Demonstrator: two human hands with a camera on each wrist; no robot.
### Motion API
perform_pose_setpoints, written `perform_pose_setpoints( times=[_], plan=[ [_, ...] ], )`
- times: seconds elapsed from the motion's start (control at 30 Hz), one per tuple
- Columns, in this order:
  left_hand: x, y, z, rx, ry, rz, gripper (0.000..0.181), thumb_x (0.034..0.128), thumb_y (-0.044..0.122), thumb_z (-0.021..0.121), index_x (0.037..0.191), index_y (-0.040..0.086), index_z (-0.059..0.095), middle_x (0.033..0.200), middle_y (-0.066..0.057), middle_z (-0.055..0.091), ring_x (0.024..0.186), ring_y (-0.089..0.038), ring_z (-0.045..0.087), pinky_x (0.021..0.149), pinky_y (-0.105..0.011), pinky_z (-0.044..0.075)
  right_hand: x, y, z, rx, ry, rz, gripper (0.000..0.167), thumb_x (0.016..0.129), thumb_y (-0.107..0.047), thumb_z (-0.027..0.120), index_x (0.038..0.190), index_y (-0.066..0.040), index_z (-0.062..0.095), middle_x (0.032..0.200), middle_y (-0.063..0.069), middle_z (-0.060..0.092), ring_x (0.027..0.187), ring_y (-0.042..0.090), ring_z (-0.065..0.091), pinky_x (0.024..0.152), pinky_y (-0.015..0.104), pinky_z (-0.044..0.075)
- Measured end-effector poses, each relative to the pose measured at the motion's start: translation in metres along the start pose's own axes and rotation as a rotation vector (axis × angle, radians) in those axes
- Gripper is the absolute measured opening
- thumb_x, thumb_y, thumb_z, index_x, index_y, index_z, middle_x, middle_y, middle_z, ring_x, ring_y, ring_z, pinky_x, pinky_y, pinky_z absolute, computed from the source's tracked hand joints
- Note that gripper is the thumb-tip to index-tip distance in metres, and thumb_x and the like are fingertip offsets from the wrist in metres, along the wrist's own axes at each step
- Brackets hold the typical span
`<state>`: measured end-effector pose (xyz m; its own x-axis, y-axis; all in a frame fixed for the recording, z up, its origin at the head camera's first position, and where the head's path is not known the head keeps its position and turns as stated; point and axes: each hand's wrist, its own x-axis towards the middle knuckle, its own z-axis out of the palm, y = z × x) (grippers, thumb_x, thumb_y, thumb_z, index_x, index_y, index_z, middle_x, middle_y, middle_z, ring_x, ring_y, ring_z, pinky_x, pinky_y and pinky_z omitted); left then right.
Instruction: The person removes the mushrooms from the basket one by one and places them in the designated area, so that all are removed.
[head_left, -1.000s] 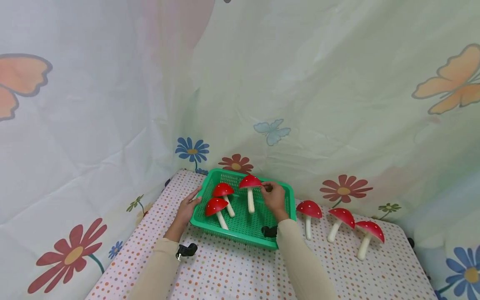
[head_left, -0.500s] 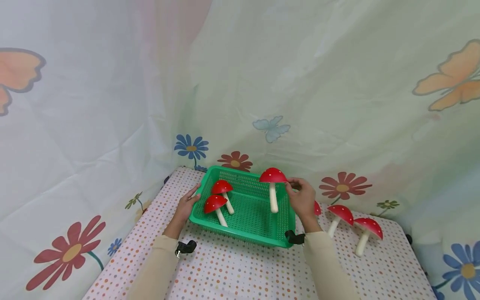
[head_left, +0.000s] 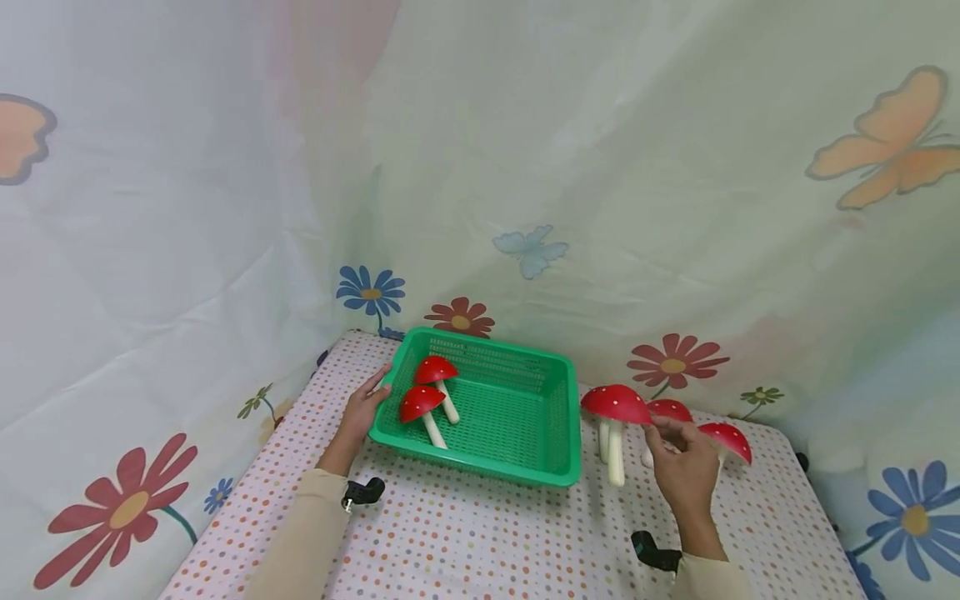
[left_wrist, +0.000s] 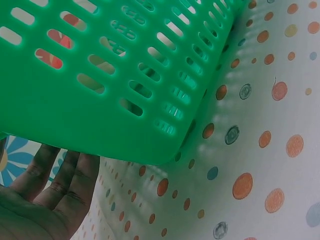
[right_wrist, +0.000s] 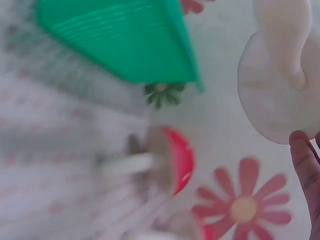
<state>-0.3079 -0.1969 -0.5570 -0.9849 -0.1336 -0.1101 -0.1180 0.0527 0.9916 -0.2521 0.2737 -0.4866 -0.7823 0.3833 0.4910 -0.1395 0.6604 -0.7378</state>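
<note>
A red-capped toy mushroom with white dots [head_left: 617, 405] hangs to the right of the green plastic basket [head_left: 498, 417]. My right hand [head_left: 684, 471] pinches the edge of its cap, stem pointing down. In the right wrist view the pale underside of that toy mushroom [right_wrist: 257, 95] shows beside my fingertips. My left hand [head_left: 362, 412] touches the basket's left side with its fingers fairly straight. The left wrist view has those fingers [left_wrist: 60, 182] against the outside of the basket wall [left_wrist: 100, 127]. Two more toy mushrooms, a rear one [head_left: 435, 369] and a front one [head_left: 422, 404], lie in the basket's left part.
To the right, a toy mushroom [head_left: 670, 409] and another toy mushroom [head_left: 729, 440] lie partly behind my right hand. The stem of one more [head_left: 603, 442] shows behind the held one. A dotted cloth [head_left: 480, 533] covers the table; a flowered curtain [head_left: 450, 167] hangs behind.
My right hand has carried the pinched toy mushroom from inside the basket, over its right rim, to the toy mushrooms on the right. My left hand has stayed at the basket's left side.
</note>
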Motion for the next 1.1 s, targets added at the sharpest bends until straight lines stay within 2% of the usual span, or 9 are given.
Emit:
perform_pose_setpoints(
  times=[0.1,0.23,0.37,0.57,0.73,0.87,0.93,1.0,1.1],
  plan=[
    [0.0,0.0,0.001,-0.006,0.0,-0.009,0.048,0.102,0.032,0.053,0.149,0.032,0.044,0.162,-0.003,0.029,0.147,-0.032,0.031,0.114,-0.054,0.034,-0.019,0.017,-0.008,-0.04,-0.017,0.035,0.012,0.089,-0.007,0.07,0.098,-0.001,0.072,0.091,0.014,0.071,0.076,-0.025,0.047,0.062,-0.002,0.04],
    [-0.001,0.002,-0.001,-0.01,-0.003,-0.012,0.048,0.102,0.032,0.052,0.149,0.033,0.044,0.163,-0.002,0.027,0.147,-0.032,0.031,0.114,-0.053,0.035,-0.041,0.04,-0.009,-0.097,-0.068,0.079,0.01,0.087,-0.005,0.071,0.096,-0.002,0.073,0.085,0.012,0.071,0.072,-0.016,0.053,0.057,0.002,0.043],
    [-0.001,0.003,-0.002,-0.011,0.002,-0.022,0.048,0.102,0.034,0.052,0.149,0.035,0.044,0.163,-0.003,0.028,0.146,-0.032,0.034,0.113,-0.052,0.037,-0.054,0.06,-0.007,-0.139,-0.131,0.125,0.011,0.086,-0.006,0.073,0.097,-0.003,0.073,0.087,0.013,0.072,0.07,-0.015,0.053,0.056,0.006,0.044],
    [-0.001,0.002,0.0,0.016,0.014,-0.032,0.048,0.1016,0.037,0.053,0.148,0.036,0.044,0.16,-0.006,0.035,0.139,-0.033,0.045,0.107,-0.049,0.043,-0.062,0.07,-0.004,-0.149,-0.134,0.122,0.013,0.084,-0.001,0.074,0.096,0.0,0.073,0.091,0.018,0.072,0.068,-0.015,0.051,0.056,0.005,0.045],
    [0.0,0.002,0.0,0.011,0.012,-0.037,0.048,0.1015,0.037,0.053,0.148,0.036,0.044,0.162,-0.003,0.031,0.143,-0.032,0.039,0.111,-0.049,0.039,-0.062,0.071,-0.002,-0.144,-0.136,0.114,0.013,0.083,0.0,0.075,0.096,0.0,0.074,0.092,0.016,0.072,0.069,-0.017,0.051,0.059,0.002,0.044],
    [-0.001,0.003,0.0,0.003,0.008,-0.036,0.048,0.1013,0.037,0.053,0.149,0.035,0.044,0.163,-0.001,0.028,0.147,-0.031,0.033,0.114,-0.05,0.034,-0.064,0.072,-0.004,-0.167,-0.18,0.132,0.015,0.082,-0.001,0.075,0.097,-0.001,0.074,0.095,0.017,0.072,0.069,-0.016,0.052,0.056,0.009,0.047],
    [-0.001,0.003,0.0,-0.003,0.006,-0.036,0.048,0.1014,0.036,0.053,0.149,0.035,0.044,0.163,-0.001,0.027,0.147,-0.031,0.032,0.114,-0.05,0.034,-0.066,0.073,-0.007,-0.189,-0.209,0.139,0.016,0.082,-0.001,0.075,0.098,-0.001,0.074,0.097,0.016,0.072,0.071,-0.006,0.061,0.056,0.012,0.048],
    [-0.002,0.005,-0.001,-0.013,-0.001,-0.042,0.049,0.1019,0.034,0.053,0.15,0.033,0.043,0.163,-0.002,0.027,0.147,-0.031,0.032,0.114,-0.049,0.034,-0.067,0.073,-0.01,-0.2,-0.25,0.152,0.017,0.083,-0.001,0.075,0.099,-0.002,0.074,0.1,0.017,0.072,0.077,0.01,0.07,0.057,0.015,0.051],
    [-0.002,0.006,-0.001,-0.026,-0.005,-0.045,0.049,0.1022,0.033,0.053,0.15,0.031,0.043,0.163,-0.001,0.027,0.147,-0.03,0.032,0.113,-0.047,0.035,-0.07,0.074,-0.013,-0.227,-0.307,0.166,0.019,0.083,-0.003,0.076,0.101,-0.003,0.072,0.103,0.017,0.071,0.089,0.03,0.072,0.06,0.02,0.054]
  ],
)
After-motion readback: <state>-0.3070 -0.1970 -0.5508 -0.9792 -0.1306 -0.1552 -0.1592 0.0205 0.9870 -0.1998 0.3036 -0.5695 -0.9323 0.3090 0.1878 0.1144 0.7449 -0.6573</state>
